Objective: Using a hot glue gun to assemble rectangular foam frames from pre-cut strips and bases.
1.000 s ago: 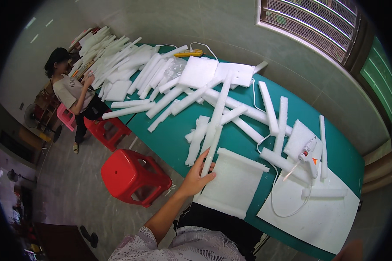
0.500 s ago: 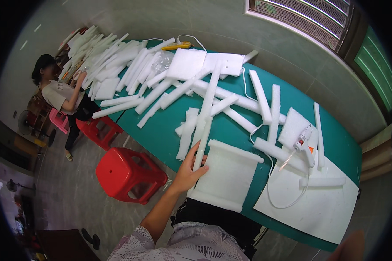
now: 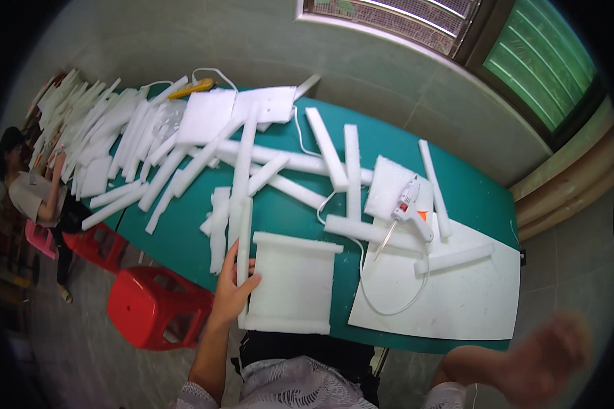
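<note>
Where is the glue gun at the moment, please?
In the head view, the glue gun lies right of centre, overlapping the square foam pad, its nozzle crossing a foam strip.

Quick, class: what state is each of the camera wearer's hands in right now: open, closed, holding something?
Left hand: holding a white foam strip.
Right hand: too blurred to tell whether open or closed.

Green-topped table [image 3: 477,198] strewn with white foam.
Near its front edge lies a square foam panel [image 3: 293,279]; to the right, a flat white board [image 3: 457,313]. Loose foam strips [image 3: 326,148] cross the middle, a white cable [image 3: 299,133] curving among them, and a foam pile [image 3: 109,123] covers the left end.
</note>
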A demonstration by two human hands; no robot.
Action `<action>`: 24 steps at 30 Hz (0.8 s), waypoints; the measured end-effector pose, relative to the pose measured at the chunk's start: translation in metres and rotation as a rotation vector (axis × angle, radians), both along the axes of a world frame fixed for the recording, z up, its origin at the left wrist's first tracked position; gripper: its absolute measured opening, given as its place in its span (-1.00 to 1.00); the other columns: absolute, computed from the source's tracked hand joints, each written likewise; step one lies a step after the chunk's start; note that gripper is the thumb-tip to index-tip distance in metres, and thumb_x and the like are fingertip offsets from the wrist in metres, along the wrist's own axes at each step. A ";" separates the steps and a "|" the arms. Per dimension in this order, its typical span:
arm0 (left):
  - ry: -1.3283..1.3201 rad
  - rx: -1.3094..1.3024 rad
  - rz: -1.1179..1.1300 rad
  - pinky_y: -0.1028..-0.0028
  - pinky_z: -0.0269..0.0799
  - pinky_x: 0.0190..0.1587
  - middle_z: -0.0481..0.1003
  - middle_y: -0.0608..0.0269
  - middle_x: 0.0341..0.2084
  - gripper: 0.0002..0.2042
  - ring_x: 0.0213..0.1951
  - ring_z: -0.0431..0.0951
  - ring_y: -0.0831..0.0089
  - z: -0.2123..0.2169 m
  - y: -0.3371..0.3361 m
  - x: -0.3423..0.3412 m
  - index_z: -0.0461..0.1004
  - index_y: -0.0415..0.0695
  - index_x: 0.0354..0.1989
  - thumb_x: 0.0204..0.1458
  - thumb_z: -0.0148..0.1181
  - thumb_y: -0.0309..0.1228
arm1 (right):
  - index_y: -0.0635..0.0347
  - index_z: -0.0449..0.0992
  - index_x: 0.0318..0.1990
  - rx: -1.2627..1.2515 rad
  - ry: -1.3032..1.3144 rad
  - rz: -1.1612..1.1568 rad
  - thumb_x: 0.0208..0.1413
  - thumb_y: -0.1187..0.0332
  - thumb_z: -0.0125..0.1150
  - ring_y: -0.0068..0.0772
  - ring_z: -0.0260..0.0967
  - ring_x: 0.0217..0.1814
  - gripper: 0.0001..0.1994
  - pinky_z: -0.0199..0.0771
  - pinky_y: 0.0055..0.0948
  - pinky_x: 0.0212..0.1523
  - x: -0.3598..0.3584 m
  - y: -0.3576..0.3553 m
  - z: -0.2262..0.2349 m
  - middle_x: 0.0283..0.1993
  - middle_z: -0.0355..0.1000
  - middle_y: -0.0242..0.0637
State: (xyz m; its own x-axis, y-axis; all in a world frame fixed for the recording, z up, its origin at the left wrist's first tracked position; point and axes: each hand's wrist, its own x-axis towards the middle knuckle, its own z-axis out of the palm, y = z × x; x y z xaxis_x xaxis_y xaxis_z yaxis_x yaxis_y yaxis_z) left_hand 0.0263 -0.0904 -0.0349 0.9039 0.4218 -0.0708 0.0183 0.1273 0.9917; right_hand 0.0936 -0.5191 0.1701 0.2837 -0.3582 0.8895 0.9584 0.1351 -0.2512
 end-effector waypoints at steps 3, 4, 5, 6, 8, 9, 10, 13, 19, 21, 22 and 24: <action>0.068 -0.017 0.026 0.48 0.37 -0.04 0.38 0.17 -0.13 -0.24 -0.12 0.42 0.46 0.002 -0.003 -0.001 -0.02 -0.15 0.37 -0.06 0.18 -0.61 | 0.38 0.42 -0.13 -0.644 0.614 0.103 -0.03 0.56 0.11 -0.35 0.31 -0.16 -0.74 0.36 -0.39 -0.12 0.058 0.092 -0.053 -0.18 0.36 -0.13; 0.086 -0.029 0.068 0.48 0.36 -0.04 0.38 0.18 -0.14 -0.25 -0.13 0.42 0.47 0.005 -0.002 -0.005 0.00 -0.13 0.37 -0.06 0.17 -0.62 | 0.36 0.46 -0.14 -0.817 0.725 0.061 -0.01 0.61 0.11 -0.38 0.37 -0.19 -0.77 0.38 -0.44 -0.16 0.070 0.112 -0.069 -0.22 0.41 -0.16; 0.076 -0.031 0.052 0.48 0.36 -0.04 0.38 0.18 -0.14 -0.25 -0.13 0.42 0.47 0.004 -0.003 -0.003 0.00 -0.13 0.37 -0.06 0.17 -0.62 | 0.31 0.48 -0.14 -0.893 0.735 0.033 -0.01 0.61 0.13 -0.39 0.42 -0.19 -0.76 0.40 -0.46 -0.20 0.078 0.119 -0.080 -0.24 0.45 -0.18; 0.074 -0.014 0.042 0.48 0.36 -0.03 0.37 0.19 -0.13 -0.25 -0.13 0.41 0.47 0.003 -0.003 -0.001 0.00 -0.13 0.36 -0.06 0.17 -0.62 | 0.28 0.49 -0.13 -0.971 0.733 -0.028 0.01 0.58 0.15 -0.32 0.45 -0.17 -0.77 0.41 -0.43 -0.21 0.085 0.123 -0.090 -0.21 0.47 -0.17; 0.066 0.007 0.038 0.48 0.35 -0.03 0.36 0.17 -0.14 -0.25 -0.14 0.41 0.47 0.004 0.000 -0.002 0.00 -0.11 0.37 -0.06 0.17 -0.61 | 0.26 0.49 -0.12 -1.043 0.716 -0.084 0.03 0.56 0.14 -0.18 0.43 -0.14 -0.78 0.41 -0.35 -0.14 0.096 0.133 -0.108 -0.19 0.46 -0.14; 0.064 0.009 0.034 0.48 0.35 -0.03 0.36 0.17 -0.14 -0.25 -0.14 0.41 0.47 0.006 -0.001 0.001 0.00 -0.11 0.37 -0.06 0.17 -0.61 | 0.26 0.48 -0.12 -1.064 0.702 -0.107 0.03 0.55 0.14 -0.14 0.42 -0.12 -0.78 0.40 -0.31 -0.11 0.101 0.134 -0.115 -0.19 0.45 -0.13; 0.061 0.050 0.030 0.48 0.35 -0.02 0.36 0.16 -0.13 -0.26 -0.13 0.41 0.47 0.007 -0.001 0.004 0.01 -0.11 0.37 -0.04 0.17 -0.60 | 0.26 0.48 -0.12 -1.062 0.702 -0.109 0.03 0.55 0.14 -0.14 0.42 -0.12 -0.78 0.40 -0.31 -0.11 0.105 0.134 -0.119 -0.19 0.45 -0.13; 0.040 0.128 0.021 0.48 0.35 -0.02 0.39 0.09 -0.11 -0.28 -0.12 0.42 0.45 0.014 -0.006 0.013 0.00 -0.11 0.37 -0.01 0.15 -0.60 | 0.27 0.48 -0.12 -1.115 0.669 -0.159 0.03 0.56 0.13 -0.08 0.38 -0.07 -0.77 0.37 -0.28 -0.05 0.112 0.137 -0.125 -0.16 0.44 -0.09; -0.006 0.193 0.010 0.49 0.34 0.02 0.42 0.02 -0.06 -0.33 -0.07 0.46 0.43 0.003 -0.002 0.011 0.01 -0.16 0.36 0.05 0.11 -0.62 | 0.28 0.47 -0.11 -1.233 0.488 -0.139 0.01 0.54 0.15 -0.03 0.35 -0.12 -0.76 0.36 -0.21 -0.09 0.135 0.179 -0.120 -0.18 0.40 -0.07; -0.038 0.163 -0.006 0.49 0.33 0.03 0.42 0.03 -0.05 -0.34 -0.06 0.45 0.44 0.002 -0.002 0.012 0.01 -0.19 0.36 0.06 0.10 -0.62 | 0.26 0.43 -0.06 -1.271 0.432 -0.104 0.00 0.51 0.19 -0.02 0.34 -0.13 -0.70 0.36 -0.20 -0.10 0.151 0.202 -0.120 -0.17 0.37 -0.07; -0.032 0.130 -0.004 0.50 0.32 0.04 0.42 0.03 -0.04 -0.35 -0.04 0.45 0.44 0.002 -0.001 0.012 0.02 -0.21 0.35 0.07 0.10 -0.61 | 0.26 0.43 -0.06 -1.272 0.430 -0.099 0.00 0.51 0.19 -0.02 0.34 -0.13 -0.70 0.36 -0.20 -0.10 0.160 0.216 -0.124 -0.17 0.37 -0.07; -0.028 0.097 0.003 0.50 0.32 0.04 0.42 0.03 -0.03 -0.36 -0.03 0.44 0.45 -0.002 0.001 0.013 0.02 -0.22 0.35 0.08 0.10 -0.60 | 0.24 0.34 0.08 -1.380 0.518 -0.145 -0.01 0.47 0.23 0.06 0.35 -0.02 -0.56 0.35 -0.19 0.04 0.178 0.238 -0.130 -0.05 0.35 0.01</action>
